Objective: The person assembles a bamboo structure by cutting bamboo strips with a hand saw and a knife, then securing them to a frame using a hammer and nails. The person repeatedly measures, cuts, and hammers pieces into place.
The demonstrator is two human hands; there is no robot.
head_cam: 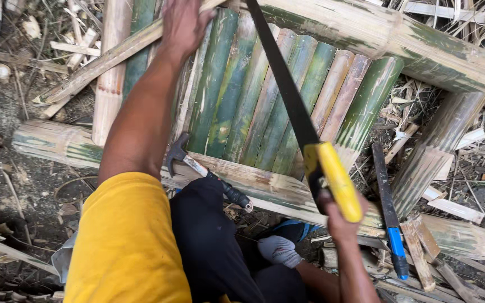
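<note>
Up close, the right hand (337,216) has its fingers wrapped tight around the yellow handle (335,179) of a handsaw, whose dark blade (282,78) runs up and away across the work toward the top of the view. The grip sits low and near the body, so the blade lies at a long slant over the slats, seemingly to let the arm drive along its length.

At the far end, the left hand (183,22) presses down with fingers closed over a thin bamboo strip (108,59) that crosses the panel at an angle; the arm is stretched straight, as if to pin the strip firm where the blade meets it. The exact contact between saw teeth and strip lies at the upper edge and is hard to make out.

Under both hands lies a panel of split bamboo slats (265,101), green and tan, set side by side and resting on thick bamboo poles: one crosswise below (270,188) and a heavier one at the upper right (433,50). These hold the slats off the ground.

A hammer (197,165) lies on the lower pole just beside the person's dark-trousered knee, near to hand. A second tool with a blue handle (391,219) lies on the ground to the right, among bamboo offcuts and dry leaves. The person wears a yellow sleeve (124,241), and a foot in a pale sock (279,249) is tucked under the frame.
</note>
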